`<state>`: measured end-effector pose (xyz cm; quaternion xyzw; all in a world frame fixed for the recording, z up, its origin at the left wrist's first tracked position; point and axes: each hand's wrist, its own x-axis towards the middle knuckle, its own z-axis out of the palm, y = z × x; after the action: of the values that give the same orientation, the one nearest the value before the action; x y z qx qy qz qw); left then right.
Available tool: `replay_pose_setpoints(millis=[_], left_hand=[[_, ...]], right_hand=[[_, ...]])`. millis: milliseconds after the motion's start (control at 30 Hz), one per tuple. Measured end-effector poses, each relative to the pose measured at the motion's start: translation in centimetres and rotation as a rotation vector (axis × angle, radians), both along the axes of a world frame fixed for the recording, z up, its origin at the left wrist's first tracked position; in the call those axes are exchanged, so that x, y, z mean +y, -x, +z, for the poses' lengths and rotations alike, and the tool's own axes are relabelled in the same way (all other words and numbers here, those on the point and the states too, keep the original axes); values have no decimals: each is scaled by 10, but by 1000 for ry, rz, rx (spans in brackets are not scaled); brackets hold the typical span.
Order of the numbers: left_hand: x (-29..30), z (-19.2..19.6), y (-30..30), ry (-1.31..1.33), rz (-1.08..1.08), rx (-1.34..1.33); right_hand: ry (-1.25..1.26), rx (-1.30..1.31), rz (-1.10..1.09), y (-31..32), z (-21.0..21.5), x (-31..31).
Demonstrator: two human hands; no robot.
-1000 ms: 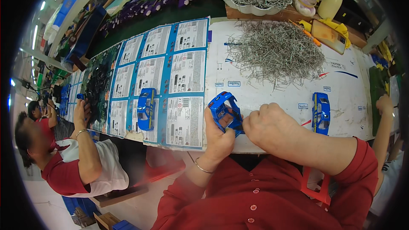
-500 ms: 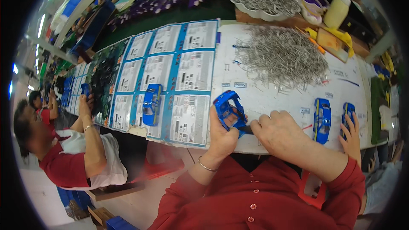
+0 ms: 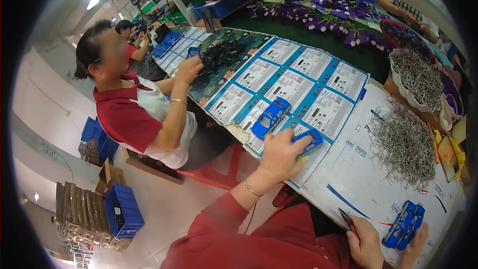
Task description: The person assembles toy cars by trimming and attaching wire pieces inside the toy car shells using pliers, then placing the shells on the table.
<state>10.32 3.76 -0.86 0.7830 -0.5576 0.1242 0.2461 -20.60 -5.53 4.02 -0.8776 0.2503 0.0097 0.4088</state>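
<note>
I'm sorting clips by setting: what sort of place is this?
Probably a toy-assembly workshop: blue toy car shells lie on a long workbench, with a heap of thin metal pieces, and a co-worker sits alongside.

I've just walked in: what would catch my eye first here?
Probably the tangled heap of thin metal pieces on the white tabletop at the right. Next, the bright blue toy car body in the person's left hand, over the blue-and-white printed sheet, near another blue car body. At the lower right, the right hand holds a dark pointed tool.
</note>
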Motion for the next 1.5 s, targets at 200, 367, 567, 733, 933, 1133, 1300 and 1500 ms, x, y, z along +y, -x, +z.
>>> replay_pose_setpoints(millis=[200, 367, 567, 733, 933, 1133, 1300, 1500], left_hand=[[8, -13, -53, 49, 207, -256], [-10, -8, -68, -41, 311, -256], [-55, 0, 26, 21, -321, 63], [-89, -26, 127, 55, -832, 361], [-111, -29, 227, 33, -1090, 572], [-109, -37, 226, -4, -965, 748], [-96, -18, 178, -26, -731, 702], [-78, -37, 110, 143, -484, 627]], right_hand=[[-88, -197, -89, 19, 1, 0], [-9, -302, -402, 47, -3, -6], [287, -310, -747, 86, -10, -36], [471, -320, -1030, 123, -32, -59], [325, -55, -1004, 156, -48, -53], [264, -151, -944, 111, -46, -25], [238, -154, -742, 44, -19, -7], [62, -398, -540, -12, -48, -13]])
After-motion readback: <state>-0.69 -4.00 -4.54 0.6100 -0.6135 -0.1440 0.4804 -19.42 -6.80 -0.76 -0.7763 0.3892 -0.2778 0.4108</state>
